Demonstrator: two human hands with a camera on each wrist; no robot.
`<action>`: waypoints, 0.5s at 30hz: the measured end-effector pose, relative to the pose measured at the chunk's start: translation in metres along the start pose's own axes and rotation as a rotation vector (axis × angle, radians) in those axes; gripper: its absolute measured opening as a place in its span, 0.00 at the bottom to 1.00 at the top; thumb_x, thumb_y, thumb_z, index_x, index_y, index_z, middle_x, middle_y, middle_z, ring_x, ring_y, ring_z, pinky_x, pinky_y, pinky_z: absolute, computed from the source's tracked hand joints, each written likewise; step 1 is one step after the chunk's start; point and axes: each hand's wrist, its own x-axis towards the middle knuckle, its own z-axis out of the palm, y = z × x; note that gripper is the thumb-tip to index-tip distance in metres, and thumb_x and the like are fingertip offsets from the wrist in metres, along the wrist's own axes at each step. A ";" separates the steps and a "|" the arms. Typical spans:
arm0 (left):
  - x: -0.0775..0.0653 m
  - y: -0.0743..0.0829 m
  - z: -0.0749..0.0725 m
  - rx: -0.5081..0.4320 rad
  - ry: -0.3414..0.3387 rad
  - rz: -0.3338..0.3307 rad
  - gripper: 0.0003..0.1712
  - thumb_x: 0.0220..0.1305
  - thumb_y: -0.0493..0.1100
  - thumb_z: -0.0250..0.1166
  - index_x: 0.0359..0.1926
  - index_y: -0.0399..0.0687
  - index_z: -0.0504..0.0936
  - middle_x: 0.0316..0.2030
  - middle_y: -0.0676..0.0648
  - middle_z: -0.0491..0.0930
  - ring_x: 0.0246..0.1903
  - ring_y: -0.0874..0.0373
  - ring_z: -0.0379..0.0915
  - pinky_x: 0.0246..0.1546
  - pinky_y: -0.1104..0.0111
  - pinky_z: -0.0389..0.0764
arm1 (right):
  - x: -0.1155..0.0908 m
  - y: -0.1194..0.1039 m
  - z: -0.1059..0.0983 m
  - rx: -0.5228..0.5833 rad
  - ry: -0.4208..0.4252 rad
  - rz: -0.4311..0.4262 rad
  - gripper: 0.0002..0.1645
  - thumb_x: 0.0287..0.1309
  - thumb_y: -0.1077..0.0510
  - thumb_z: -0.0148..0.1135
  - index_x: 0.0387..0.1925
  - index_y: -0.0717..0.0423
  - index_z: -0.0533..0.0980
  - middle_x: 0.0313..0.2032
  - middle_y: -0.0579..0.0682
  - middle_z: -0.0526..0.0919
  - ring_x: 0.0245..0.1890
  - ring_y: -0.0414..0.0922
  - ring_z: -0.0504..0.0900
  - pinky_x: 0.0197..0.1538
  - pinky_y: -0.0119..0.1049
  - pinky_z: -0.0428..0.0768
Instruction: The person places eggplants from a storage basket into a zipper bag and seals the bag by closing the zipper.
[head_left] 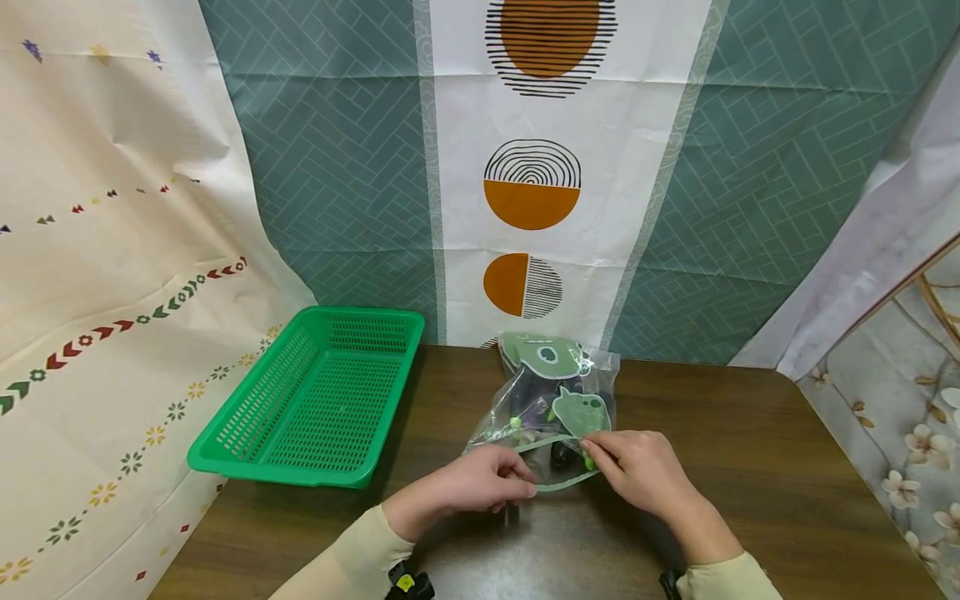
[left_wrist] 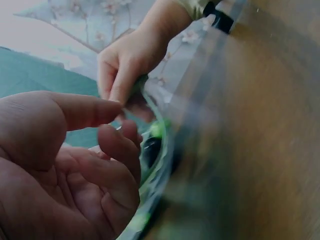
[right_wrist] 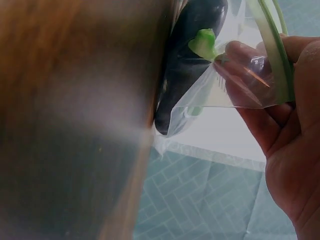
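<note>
A clear zip bag (head_left: 583, 412) with green cartoon prints lies on the table, its green-edged mouth spread toward me. Dark eggplants (right_wrist: 182, 75) with bright green stems are inside, seen through the plastic. At the right end of the mouth, my right hand (head_left: 643, 471) pinches the green rim between thumb and fingers; several of its fingers show through the film in the right wrist view. My left hand (head_left: 480, 481) is at the left side of the mouth, fingers curled, thumb and fingertip at the lower rim. Blur in the left wrist view partly hides that pinch.
A green plastic basket (head_left: 198, 458) with slotted walls stands on the left of the brown wooden table (head_left: 720, 433). Patterned cloths (head_left: 345, 167) hang behind the table and at both sides. Dark straps (head_left: 408, 581) sit at the wrists.
</note>
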 end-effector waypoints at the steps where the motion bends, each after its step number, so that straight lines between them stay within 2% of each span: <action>1: -0.001 0.001 -0.003 0.048 0.013 0.016 0.07 0.73 0.44 0.74 0.44 0.46 0.92 0.24 0.51 0.82 0.18 0.65 0.72 0.20 0.72 0.73 | 0.000 0.000 0.000 -0.001 0.005 -0.001 0.07 0.59 0.60 0.81 0.35 0.45 0.89 0.24 0.32 0.84 0.22 0.26 0.74 0.25 0.33 0.77; 5: -0.005 0.005 -0.014 0.231 0.069 0.097 0.03 0.74 0.45 0.75 0.40 0.52 0.92 0.25 0.60 0.83 0.22 0.68 0.72 0.25 0.73 0.74 | -0.001 0.002 -0.002 -0.007 0.025 -0.006 0.03 0.62 0.59 0.80 0.37 0.48 0.90 0.26 0.35 0.88 0.23 0.29 0.79 0.26 0.35 0.80; 7: -0.008 0.008 -0.019 0.283 0.107 0.140 0.03 0.74 0.44 0.75 0.40 0.53 0.92 0.27 0.62 0.83 0.24 0.69 0.72 0.27 0.72 0.74 | -0.001 0.003 -0.003 -0.015 0.042 -0.010 0.01 0.67 0.57 0.77 0.37 0.49 0.90 0.28 0.36 0.89 0.24 0.30 0.81 0.26 0.36 0.81; 11: -0.013 0.017 -0.025 0.318 0.229 0.208 0.03 0.73 0.44 0.75 0.44 0.50 0.92 0.29 0.61 0.81 0.28 0.67 0.73 0.31 0.71 0.76 | 0.000 0.005 -0.005 -0.018 0.092 -0.021 0.08 0.73 0.53 0.73 0.37 0.51 0.91 0.29 0.39 0.91 0.24 0.34 0.84 0.25 0.38 0.82; 15: -0.018 0.023 -0.028 0.381 0.358 0.260 0.13 0.72 0.46 0.77 0.53 0.49 0.89 0.36 0.58 0.81 0.34 0.63 0.76 0.33 0.69 0.80 | 0.001 0.006 -0.007 -0.007 0.131 -0.029 0.03 0.69 0.57 0.75 0.39 0.51 0.91 0.31 0.41 0.92 0.25 0.36 0.87 0.26 0.39 0.84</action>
